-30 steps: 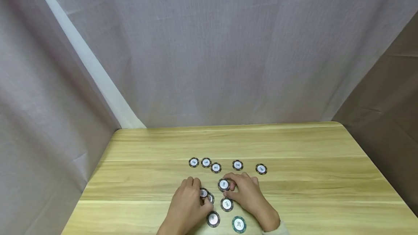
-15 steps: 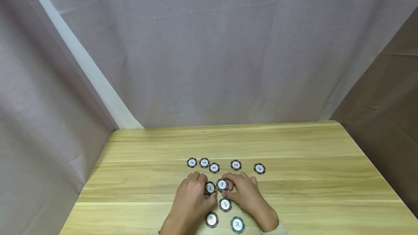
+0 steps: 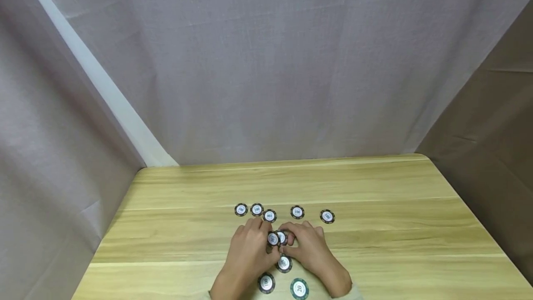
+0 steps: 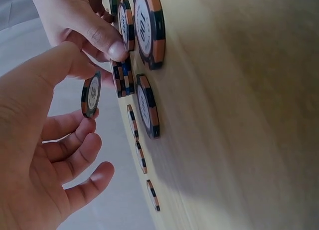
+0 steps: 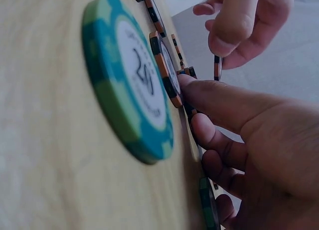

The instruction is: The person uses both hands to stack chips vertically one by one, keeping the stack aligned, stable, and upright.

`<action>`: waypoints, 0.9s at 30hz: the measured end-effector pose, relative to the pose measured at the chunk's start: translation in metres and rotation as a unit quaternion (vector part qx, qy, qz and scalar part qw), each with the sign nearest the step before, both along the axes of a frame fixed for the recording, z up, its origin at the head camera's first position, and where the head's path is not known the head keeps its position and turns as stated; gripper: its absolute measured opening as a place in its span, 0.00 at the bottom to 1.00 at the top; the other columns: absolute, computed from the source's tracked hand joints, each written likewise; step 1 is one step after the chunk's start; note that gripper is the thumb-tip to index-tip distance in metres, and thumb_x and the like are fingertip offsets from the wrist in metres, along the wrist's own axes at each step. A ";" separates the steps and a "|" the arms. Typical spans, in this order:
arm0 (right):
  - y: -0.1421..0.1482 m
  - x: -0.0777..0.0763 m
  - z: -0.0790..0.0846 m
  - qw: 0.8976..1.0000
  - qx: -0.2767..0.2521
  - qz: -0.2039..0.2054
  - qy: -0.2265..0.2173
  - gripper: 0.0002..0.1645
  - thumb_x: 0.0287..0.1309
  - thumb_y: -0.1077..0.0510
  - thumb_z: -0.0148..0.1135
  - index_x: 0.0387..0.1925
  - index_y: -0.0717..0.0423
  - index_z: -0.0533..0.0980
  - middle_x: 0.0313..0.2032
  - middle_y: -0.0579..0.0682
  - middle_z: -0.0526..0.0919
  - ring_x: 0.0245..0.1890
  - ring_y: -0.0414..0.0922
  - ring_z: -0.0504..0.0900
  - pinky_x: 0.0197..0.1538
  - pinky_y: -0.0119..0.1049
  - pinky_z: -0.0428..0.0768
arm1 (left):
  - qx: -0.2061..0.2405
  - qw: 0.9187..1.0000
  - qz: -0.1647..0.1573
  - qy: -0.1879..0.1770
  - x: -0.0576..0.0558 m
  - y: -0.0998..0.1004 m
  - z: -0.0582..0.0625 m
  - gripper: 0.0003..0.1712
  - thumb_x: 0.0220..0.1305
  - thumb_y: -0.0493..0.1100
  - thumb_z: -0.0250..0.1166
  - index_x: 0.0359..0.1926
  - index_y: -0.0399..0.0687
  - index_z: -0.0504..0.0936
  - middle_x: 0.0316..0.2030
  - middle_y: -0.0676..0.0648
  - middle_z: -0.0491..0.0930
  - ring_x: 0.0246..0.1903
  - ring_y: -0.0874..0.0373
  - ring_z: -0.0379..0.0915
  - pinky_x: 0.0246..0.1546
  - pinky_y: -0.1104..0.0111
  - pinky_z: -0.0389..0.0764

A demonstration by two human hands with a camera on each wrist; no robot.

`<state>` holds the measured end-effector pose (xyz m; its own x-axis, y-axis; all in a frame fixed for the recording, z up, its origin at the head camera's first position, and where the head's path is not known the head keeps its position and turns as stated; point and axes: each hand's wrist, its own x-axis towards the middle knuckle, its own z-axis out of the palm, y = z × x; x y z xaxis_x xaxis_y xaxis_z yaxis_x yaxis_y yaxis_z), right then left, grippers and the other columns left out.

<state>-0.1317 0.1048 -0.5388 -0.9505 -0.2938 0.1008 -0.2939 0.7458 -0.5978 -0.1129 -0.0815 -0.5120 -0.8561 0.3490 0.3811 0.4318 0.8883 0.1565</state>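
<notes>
My left hand (image 3: 249,249) pinches a black-and-orange 100 poker chip (image 4: 91,94) between thumb and fingers, tilted and raised off the wood. In the head view this chip overlaps a small stack of like chips (image 4: 122,78), which my right hand (image 3: 310,249) holds at its edge on the table. The right thumb (image 5: 192,88) presses near the stack's side. Under the left hand, mostly hidden from the head view, lies another 100 chip (image 4: 148,108). One more chip (image 3: 284,264) sits just in front of the right thumb.
On the wooden table (image 3: 200,193), several 100 chips (image 3: 269,215) lie in a loose row behind the hands. Toward the front are a 100 chip (image 3: 266,283) and a green 20 chip (image 3: 299,288). Grey curtain (image 3: 266,68) hangs behind the table.
My left hand has lifted a chip from the overlapping ones on the left and carried it right, over the stack. The right hand has stayed around its stack. The head view has shifted slightly.
</notes>
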 end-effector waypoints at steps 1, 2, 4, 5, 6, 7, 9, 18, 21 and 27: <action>0.000 0.000 0.000 1.000 0.000 0.000 0.000 0.24 0.46 0.53 0.83 0.47 0.41 0.85 0.22 0.31 0.72 0.31 0.33 0.66 0.42 0.40 0.58 | -0.002 1.000 -0.001 0.001 0.000 0.000 -0.001 0.18 0.48 0.54 0.77 0.35 0.50 0.83 0.35 0.52 0.80 0.33 0.57 0.76 0.33 0.63 0.81; -0.001 0.000 0.000 1.000 -0.001 0.000 -0.001 0.23 0.46 0.54 0.83 0.47 0.41 0.86 0.22 0.31 0.72 0.31 0.33 0.66 0.42 0.40 0.58 | -0.003 1.000 -0.003 0.001 -0.001 0.001 -0.001 0.18 0.48 0.54 0.77 0.34 0.50 0.82 0.35 0.52 0.80 0.34 0.57 0.76 0.32 0.63 0.81; -0.001 0.000 0.000 1.000 -0.002 0.000 0.001 0.23 0.46 0.55 0.83 0.47 0.41 0.86 0.22 0.31 0.72 0.31 0.33 0.66 0.41 0.40 0.58 | -0.004 1.000 -0.009 -0.005 -0.002 0.002 -0.003 0.17 0.49 0.53 0.76 0.33 0.51 0.81 0.36 0.51 0.80 0.35 0.57 0.77 0.32 0.64 0.81; -0.001 0.000 0.000 1.000 -0.001 -0.001 0.002 0.23 0.46 0.55 0.82 0.47 0.41 0.86 0.22 0.31 0.72 0.31 0.33 0.66 0.41 0.40 0.58 | -0.005 1.000 -0.013 -0.008 -0.003 0.002 -0.004 0.16 0.50 0.53 0.76 0.34 0.50 0.82 0.37 0.51 0.80 0.35 0.57 0.77 0.32 0.64 0.81; -0.002 0.000 -0.001 1.000 0.001 -0.001 0.003 0.23 0.46 0.55 0.82 0.47 0.41 0.86 0.22 0.31 0.72 0.31 0.33 0.66 0.41 0.40 0.58 | -0.006 1.000 -0.017 -0.013 -0.003 0.002 -0.004 0.16 0.50 0.52 0.76 0.34 0.50 0.82 0.37 0.51 0.81 0.36 0.57 0.78 0.32 0.65 0.81; -0.002 0.000 -0.001 1.000 0.001 -0.001 0.002 0.23 0.46 0.55 0.82 0.47 0.41 0.86 0.22 0.32 0.72 0.31 0.33 0.66 0.41 0.40 0.58 | -0.007 1.000 -0.022 -0.019 -0.004 0.002 -0.005 0.16 0.50 0.52 0.75 0.34 0.49 0.83 0.38 0.51 0.81 0.36 0.57 0.78 0.32 0.65 0.81; -0.002 0.000 -0.001 1.000 0.002 0.000 0.001 0.24 0.46 0.56 0.82 0.48 0.42 0.86 0.22 0.32 0.72 0.31 0.33 0.67 0.41 0.40 0.58 | -0.008 0.999 -0.030 -0.032 -0.004 0.003 -0.007 0.16 0.51 0.51 0.76 0.36 0.47 0.84 0.39 0.50 0.81 0.37 0.57 0.79 0.32 0.65 0.82; -0.001 0.000 -0.001 1.000 0.003 -0.002 -0.004 0.26 0.46 0.53 0.84 0.50 0.41 0.86 0.24 0.31 0.72 0.33 0.35 0.68 0.42 0.40 0.59 | 0.020 0.997 -0.046 -0.056 -0.004 0.004 -0.009 0.14 0.62 0.46 0.76 0.45 0.44 0.87 0.41 0.48 0.83 0.40 0.56 0.80 0.37 0.64 0.85; 0.000 0.001 -0.001 1.000 0.003 -0.002 -0.005 0.28 0.45 0.51 0.84 0.51 0.41 0.86 0.24 0.30 0.73 0.34 0.35 0.69 0.42 0.40 0.59 | 0.048 0.994 -0.056 -0.078 -0.004 0.006 -0.009 0.13 0.63 0.43 0.76 0.47 0.43 0.87 0.43 0.48 0.83 0.42 0.55 0.81 0.41 0.65 0.86; 0.002 0.000 -0.001 1.000 -0.001 -0.003 -0.004 0.27 0.45 0.52 0.84 0.50 0.40 0.86 0.24 0.30 0.72 0.33 0.34 0.68 0.43 0.40 0.59 | 0.087 0.984 -0.050 -0.145 -0.004 0.003 -0.006 0.13 0.65 0.37 0.72 0.51 0.45 0.86 0.46 0.49 0.85 0.46 0.55 0.84 0.44 0.63 0.86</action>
<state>-0.1321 0.1068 -0.5401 -0.9528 -0.2886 0.0937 -0.2851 0.7459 -0.6020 -0.1168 -0.0788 -0.5184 -0.9022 0.3885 0.1871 0.4308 0.7921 0.4325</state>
